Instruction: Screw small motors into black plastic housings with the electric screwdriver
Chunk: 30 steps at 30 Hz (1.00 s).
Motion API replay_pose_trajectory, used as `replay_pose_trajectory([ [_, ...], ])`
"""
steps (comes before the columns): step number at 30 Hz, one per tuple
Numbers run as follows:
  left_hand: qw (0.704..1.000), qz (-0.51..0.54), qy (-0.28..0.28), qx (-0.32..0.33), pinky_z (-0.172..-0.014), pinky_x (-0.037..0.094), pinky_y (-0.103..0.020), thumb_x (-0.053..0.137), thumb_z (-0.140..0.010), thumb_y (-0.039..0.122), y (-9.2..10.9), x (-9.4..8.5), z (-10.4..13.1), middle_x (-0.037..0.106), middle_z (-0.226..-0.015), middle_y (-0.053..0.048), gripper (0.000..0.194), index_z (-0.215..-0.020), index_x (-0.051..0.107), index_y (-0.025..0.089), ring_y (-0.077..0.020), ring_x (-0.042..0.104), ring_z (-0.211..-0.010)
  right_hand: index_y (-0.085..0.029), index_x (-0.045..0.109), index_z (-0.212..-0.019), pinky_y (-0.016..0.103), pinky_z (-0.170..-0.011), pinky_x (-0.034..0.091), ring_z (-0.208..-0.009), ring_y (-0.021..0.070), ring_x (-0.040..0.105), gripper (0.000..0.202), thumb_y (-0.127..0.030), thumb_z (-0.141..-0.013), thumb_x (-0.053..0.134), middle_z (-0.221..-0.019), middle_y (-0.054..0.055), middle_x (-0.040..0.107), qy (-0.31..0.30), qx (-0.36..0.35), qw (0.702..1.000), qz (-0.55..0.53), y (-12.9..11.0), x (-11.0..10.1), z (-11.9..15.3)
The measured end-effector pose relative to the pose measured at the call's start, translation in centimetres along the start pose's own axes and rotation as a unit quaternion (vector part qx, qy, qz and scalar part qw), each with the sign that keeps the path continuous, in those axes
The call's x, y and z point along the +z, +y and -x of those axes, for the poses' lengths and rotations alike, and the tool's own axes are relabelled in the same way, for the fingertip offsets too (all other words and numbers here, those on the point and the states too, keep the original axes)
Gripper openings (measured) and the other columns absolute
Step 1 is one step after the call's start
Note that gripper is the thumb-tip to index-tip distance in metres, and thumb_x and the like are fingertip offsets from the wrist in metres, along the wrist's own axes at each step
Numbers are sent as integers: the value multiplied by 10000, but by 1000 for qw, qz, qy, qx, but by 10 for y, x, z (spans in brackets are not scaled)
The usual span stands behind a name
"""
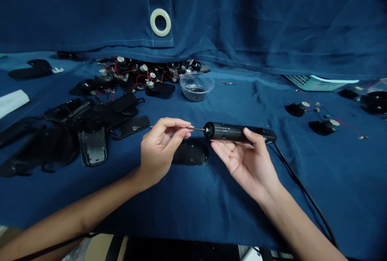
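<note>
- The table's front edge runs below both forearms; a broad stretch of blue cloth [223, 212] gives room between it and the hands.
- The right hand [252, 162] cradles a black electric screwdriver [231, 132] from below, thumb on top; marks on its collar are too small to read.
- The left hand [159, 148] pinches the bit [198, 128] narrowly between thumb and fingertips, in line with the screwdriver, above the cloth.
- The cord [299, 180] trails from the screwdriver's right end past the right forearm.
- A black shell [192, 154] lies just beyond the left hand, partly hidden by it.
- Black casings [54, 136] crowd the left side, limiting room there.
- Farther off stand a clear bowl [209, 88] of small dark pieces, red-wired parts [143, 77] and a pale basket [329, 85].
- A blue curtain [90, 11] bounds the back.
</note>
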<state>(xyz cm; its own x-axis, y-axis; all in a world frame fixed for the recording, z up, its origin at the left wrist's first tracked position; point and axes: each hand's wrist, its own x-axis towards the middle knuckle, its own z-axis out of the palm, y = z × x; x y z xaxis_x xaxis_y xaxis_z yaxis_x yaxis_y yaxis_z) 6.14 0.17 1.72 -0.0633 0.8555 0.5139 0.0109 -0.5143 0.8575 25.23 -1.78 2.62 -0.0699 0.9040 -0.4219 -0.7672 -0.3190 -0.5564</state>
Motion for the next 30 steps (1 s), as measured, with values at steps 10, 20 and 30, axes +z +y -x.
replay_pose_trajectory([
  [10,999,31,-1,-25,-744,580,-168,653,-863,136,-3,0,-2,681,-855,-18,66,-924,640,158,-84,682,-758,-91,648,-959,342,-903,577,-993,255,713,269,-323,-827,617,-1052,206,720,-3,0,1000,3,0,1,-1],
  [20,995,-61,-67,47,-754,537,-261,642,-867,145,-10,-5,0,670,-867,-34,63,-920,643,179,-135,656,-797,-93,647,-967,349,-913,568,-997,246,711,270,-330,-846,604,-1060,198,720,-29,-4,999,25,3,0,2],
  [30,993,-39,-95,66,-820,543,-272,702,-820,148,-15,-4,2,647,-972,-45,278,-1080,618,198,-149,646,-879,-92,652,-968,355,-918,565,-989,245,714,267,-323,-843,602,-1073,196,717,-43,-4,999,20,5,-2,3],
])
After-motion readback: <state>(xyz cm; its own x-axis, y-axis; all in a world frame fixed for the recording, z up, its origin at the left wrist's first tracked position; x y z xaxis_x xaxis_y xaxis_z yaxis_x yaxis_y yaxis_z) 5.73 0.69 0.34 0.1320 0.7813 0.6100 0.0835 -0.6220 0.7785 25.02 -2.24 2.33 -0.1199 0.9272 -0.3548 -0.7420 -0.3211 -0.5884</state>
